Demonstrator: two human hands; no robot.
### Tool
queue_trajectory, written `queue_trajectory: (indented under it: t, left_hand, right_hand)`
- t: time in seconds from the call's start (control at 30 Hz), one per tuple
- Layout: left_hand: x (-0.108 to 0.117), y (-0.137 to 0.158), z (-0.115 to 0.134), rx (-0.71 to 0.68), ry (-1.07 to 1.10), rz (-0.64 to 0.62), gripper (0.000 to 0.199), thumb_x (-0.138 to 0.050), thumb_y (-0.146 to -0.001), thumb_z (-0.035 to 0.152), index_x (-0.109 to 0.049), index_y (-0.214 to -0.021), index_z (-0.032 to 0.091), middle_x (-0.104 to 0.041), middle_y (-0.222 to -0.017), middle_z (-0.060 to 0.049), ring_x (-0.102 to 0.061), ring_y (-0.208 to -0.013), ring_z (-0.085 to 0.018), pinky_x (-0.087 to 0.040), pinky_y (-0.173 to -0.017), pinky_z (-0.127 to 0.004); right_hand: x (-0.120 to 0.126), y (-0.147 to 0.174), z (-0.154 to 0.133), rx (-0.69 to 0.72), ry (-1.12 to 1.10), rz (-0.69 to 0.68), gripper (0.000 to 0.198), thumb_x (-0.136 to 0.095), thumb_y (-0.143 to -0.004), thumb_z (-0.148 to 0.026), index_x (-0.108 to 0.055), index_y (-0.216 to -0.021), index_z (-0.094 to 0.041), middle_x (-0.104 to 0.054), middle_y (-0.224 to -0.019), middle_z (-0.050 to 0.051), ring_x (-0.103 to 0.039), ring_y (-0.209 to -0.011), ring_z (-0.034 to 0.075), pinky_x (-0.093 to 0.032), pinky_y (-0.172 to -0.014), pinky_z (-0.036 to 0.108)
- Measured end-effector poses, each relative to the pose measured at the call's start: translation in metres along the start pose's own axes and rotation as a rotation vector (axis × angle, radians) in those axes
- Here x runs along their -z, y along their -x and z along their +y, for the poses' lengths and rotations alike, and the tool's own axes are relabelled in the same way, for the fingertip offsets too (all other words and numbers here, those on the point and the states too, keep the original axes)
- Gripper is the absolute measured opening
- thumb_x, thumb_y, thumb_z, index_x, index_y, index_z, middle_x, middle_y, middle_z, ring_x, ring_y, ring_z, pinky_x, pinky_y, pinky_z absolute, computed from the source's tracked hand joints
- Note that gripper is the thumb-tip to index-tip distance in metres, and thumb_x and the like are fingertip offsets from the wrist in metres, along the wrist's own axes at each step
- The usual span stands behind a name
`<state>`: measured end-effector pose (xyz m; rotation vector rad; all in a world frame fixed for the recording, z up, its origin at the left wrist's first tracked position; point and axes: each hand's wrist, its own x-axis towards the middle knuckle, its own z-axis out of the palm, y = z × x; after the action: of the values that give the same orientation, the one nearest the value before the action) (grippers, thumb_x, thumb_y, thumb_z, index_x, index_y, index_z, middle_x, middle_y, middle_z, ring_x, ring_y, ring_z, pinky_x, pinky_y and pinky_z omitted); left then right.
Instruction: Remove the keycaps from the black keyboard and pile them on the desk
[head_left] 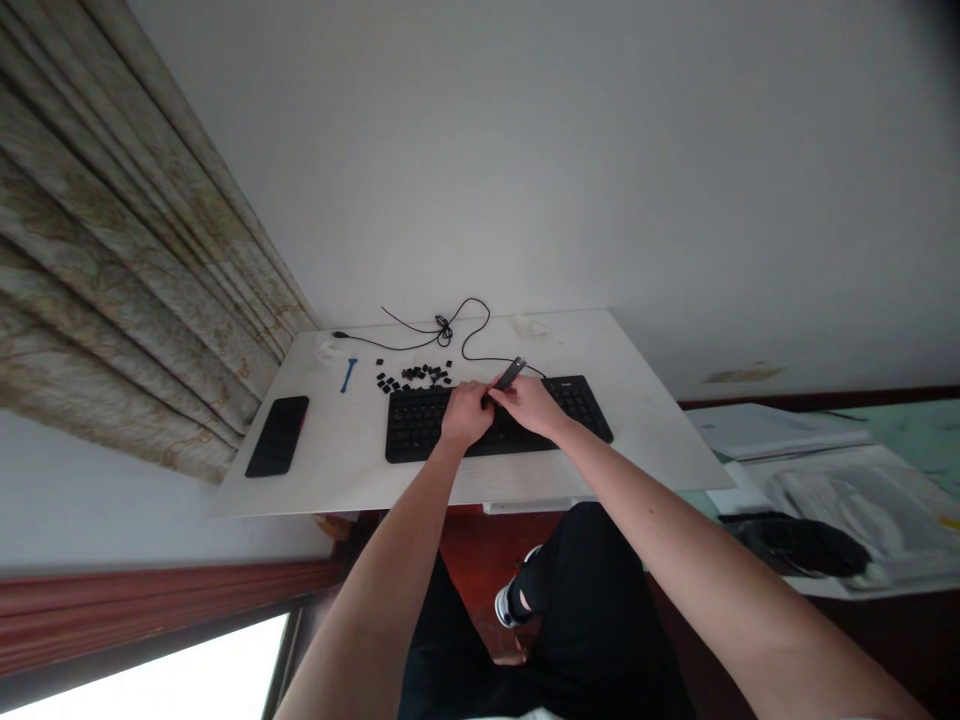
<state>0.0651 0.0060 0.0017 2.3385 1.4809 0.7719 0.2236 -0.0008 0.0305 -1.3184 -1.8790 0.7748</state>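
Keyboard, black, lies on the white table with its long axis running left to right, the right end angled slightly farther away. Its far edge faces the wall, and a small pale mark sits at its far right corner, too small to read. The hands hide much of its middle.

The wall fills the far side. A patterned curtain hangs at the left, cut off by the left edge. The table stands below both. Dark trousers show at the near side, cut off below.

Over the keyboard's middle, the right hand grasps a dark tool, its pale tip pointing far and right. The left hand is curled beside it, touching the tool's near end or just next to it; whether it grips anything I cannot tell.

A phone lies at the table's left, its screen dark. Beyond the keyboard a black cable loops, bundled midway, with a plug at its left end. The dark tool has its near end hidden by fingers. A blue stick lies far left of the keyboard. Smallest are the loose black keys, scattered beyond the keyboard's left half.
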Motion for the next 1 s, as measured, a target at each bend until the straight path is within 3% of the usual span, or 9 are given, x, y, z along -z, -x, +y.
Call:
queue_trajectory:
  t: [0.17, 0.47, 0.63, 0.83, 1.0]
  left_hand:
    - [0.0, 0.0, -0.001, -0.034, -0.007, -0.026, 0.024, -0.055, -0.088, 0.01, -0.072, -0.104, 0.018, -0.07, -0.098, -0.01, -0.061, -0.099, -0.025, -0.049, -0.093, -0.04]
    - [-0.001, 0.001, -0.001, -0.009, 0.025, -0.02, 0.023, -0.056, -0.086, 0.01, -0.074, -0.098, 0.018, -0.069, -0.095, -0.01, -0.061, -0.1, -0.026, -0.049, -0.093, -0.041]
    - [0.0, 0.0, 0.0, -0.004, 0.121, 0.006, 0.026, -0.058, -0.08, 0.007, -0.074, -0.099, 0.018, -0.071, -0.099, -0.009, -0.062, -0.102, -0.025, -0.048, -0.1, -0.042]
    - [0.001, -0.001, -0.004, 0.1, 0.336, 0.054, 0.036, -0.048, -0.079, 0.003, -0.074, -0.098, 0.019, -0.072, -0.101, -0.007, -0.064, -0.103, -0.021, -0.049, -0.103, -0.038]
    - [0.0, -0.001, -0.009, 0.202, 0.617, 0.184, 0.036, -0.042, -0.08, 0.007, -0.074, -0.091, 0.019, -0.073, -0.098, -0.006, -0.066, -0.098, -0.02, -0.052, -0.099, -0.036]
  right_hand:
    - [-0.001, 0.011, -0.006, 0.057, -0.004, 0.043, 0.014, -0.06, -0.092, -0.025, -0.073, -0.093, -0.02, -0.076, -0.087, 0.007, -0.074, -0.08, 0.023, -0.057, -0.074, 0.032]
    - [-0.007, 0.027, -0.005, 0.054, -0.059, 0.094, 0.019, -0.062, -0.093, -0.036, -0.071, -0.1, -0.021, -0.076, -0.09, 0.006, -0.075, -0.084, 0.023, -0.06, -0.079, 0.035]
    - [0.023, 0.022, 0.011, -0.088, -0.136, 0.369, 0.031, -0.068, -0.086, -0.049, -0.07, -0.094, -0.019, -0.076, -0.083, 0.008, -0.075, -0.082, 0.025, -0.061, -0.075, 0.035]
    - [0.085, 0.027, 0.074, -0.318, -0.369, 0.784, 0.037, -0.076, -0.077, -0.05, -0.067, -0.081, -0.015, -0.072, -0.068, 0.007, -0.069, -0.059, 0.018, -0.058, -0.057, 0.028]
    - [0.094, 0.052, 0.117, -0.506, -0.455, 0.932, 0.031, -0.075, -0.073, -0.043, -0.064, -0.069, -0.015, -0.066, -0.055, 0.004, -0.059, -0.045, 0.014, -0.049, -0.044, 0.024]
